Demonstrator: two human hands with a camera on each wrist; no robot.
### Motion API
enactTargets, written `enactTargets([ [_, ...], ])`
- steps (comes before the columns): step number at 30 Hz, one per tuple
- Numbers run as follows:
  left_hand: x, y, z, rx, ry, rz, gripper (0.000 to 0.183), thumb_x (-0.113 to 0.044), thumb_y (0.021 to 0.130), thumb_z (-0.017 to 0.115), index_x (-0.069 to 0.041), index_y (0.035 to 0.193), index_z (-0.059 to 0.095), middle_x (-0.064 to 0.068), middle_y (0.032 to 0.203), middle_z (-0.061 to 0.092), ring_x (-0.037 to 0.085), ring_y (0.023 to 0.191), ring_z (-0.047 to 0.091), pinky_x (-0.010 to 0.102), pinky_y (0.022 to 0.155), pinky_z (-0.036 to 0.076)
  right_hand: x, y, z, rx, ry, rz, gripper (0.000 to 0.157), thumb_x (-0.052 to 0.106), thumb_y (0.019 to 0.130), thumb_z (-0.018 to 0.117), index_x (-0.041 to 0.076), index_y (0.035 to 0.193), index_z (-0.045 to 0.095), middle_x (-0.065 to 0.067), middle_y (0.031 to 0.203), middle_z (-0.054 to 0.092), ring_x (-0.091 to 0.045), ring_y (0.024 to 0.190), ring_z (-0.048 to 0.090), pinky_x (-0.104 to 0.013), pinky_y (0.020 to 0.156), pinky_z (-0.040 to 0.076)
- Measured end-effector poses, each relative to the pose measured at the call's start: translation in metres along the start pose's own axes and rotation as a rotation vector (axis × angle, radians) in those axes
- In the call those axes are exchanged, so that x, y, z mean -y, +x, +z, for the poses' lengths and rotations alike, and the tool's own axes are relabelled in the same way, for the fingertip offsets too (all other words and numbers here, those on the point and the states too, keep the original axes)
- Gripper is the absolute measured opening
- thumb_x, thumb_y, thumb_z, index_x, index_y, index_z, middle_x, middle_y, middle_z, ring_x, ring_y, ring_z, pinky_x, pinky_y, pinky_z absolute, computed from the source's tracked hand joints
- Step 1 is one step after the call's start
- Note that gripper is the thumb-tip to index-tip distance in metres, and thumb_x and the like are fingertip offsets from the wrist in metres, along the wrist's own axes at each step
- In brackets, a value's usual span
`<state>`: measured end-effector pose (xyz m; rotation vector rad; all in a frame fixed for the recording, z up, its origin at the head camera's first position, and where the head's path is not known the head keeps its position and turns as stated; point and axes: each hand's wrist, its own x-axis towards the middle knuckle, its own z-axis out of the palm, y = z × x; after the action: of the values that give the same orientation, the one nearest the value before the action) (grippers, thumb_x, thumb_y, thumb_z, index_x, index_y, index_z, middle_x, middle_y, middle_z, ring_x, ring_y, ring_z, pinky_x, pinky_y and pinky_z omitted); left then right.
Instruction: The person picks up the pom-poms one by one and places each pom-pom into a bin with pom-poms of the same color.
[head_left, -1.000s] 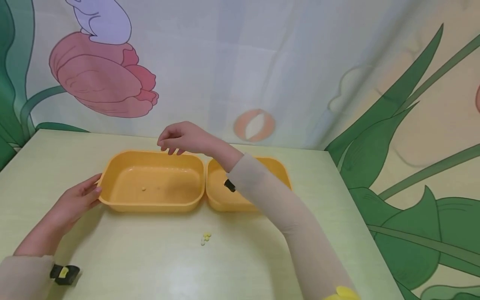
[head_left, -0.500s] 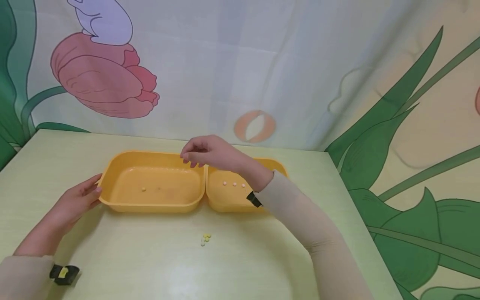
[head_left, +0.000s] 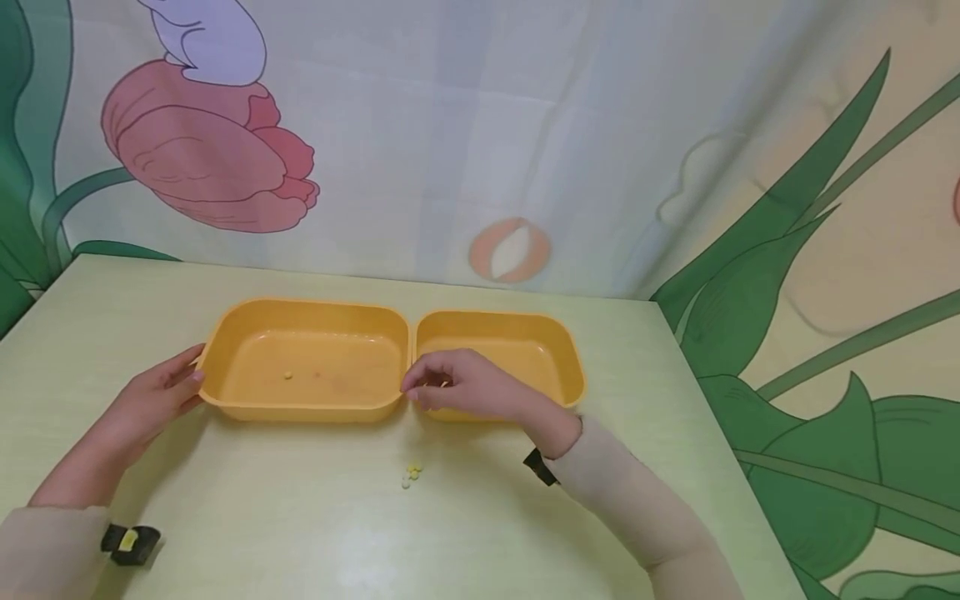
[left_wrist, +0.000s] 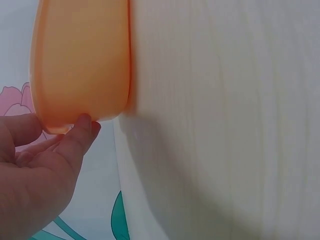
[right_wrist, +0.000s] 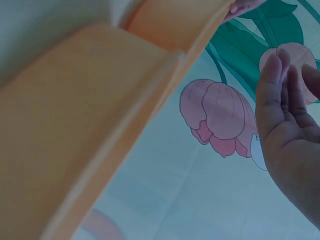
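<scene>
Two yellow plastic trays stand end to end on the table. My left hand (head_left: 161, 396) grips the outer end of the left tray (head_left: 307, 413), with thumb and fingers at its rim in the left wrist view. Inside that tray lie a small yellow pellet (head_left: 288, 375) and a faint pinkish speck (head_left: 318, 375). My right hand (head_left: 472, 387) hovers over the near left part of the right tray (head_left: 573, 367), fingers loosely bent, and hides part of its floor. In the right wrist view the thumb stands apart from the fingers (right_wrist: 271, 92), with nothing seen between them.
Several small yellow and whitish pellets (head_left: 412, 474) lie on the pale table (head_left: 315, 517) in front of the trays. Behind the table hangs a cloth (head_left: 390, 150) printed with flowers. A dark wrist device (head_left: 131, 544) sits at the left sleeve.
My right hand has come from above the left tray's far rim, down and to the right, to the near side of the right tray. The left hand keeps its place.
</scene>
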<state>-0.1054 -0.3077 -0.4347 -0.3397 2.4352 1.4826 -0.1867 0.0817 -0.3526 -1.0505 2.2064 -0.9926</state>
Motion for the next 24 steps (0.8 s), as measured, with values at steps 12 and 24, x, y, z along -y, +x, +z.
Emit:
enactTargets([
  [12,0.0,0.002,0.002,-0.013,0.002,-0.01,0.066,-0.033,0.113,0.028,-0.003,0.162,-0.005,0.034,0.167,0.008,0.053,0.15,0.026,0.045,0.108,0.042,-0.033,-0.017,0.04,0.087,-0.169,0.124,0.016,0.009,0.096,0.07,0.007,0.111,0.073,-0.004,0.099,0.076,-0.01,0.089,0.068,-0.016,0.08,0.054],
  [24,0.004,0.004,0.001,-0.01,-0.005,0.02,0.066,-0.034,0.113,0.027,-0.002,0.162,-0.005,0.036,0.166,0.01,0.054,0.149,0.026,0.034,0.103,0.048,-0.049,-0.012,0.07,0.09,-0.329,0.2,0.014,0.004,0.09,0.073,0.011,0.103,0.074,0.006,0.08,0.063,-0.001,0.072,0.049,-0.012,0.068,0.044],
])
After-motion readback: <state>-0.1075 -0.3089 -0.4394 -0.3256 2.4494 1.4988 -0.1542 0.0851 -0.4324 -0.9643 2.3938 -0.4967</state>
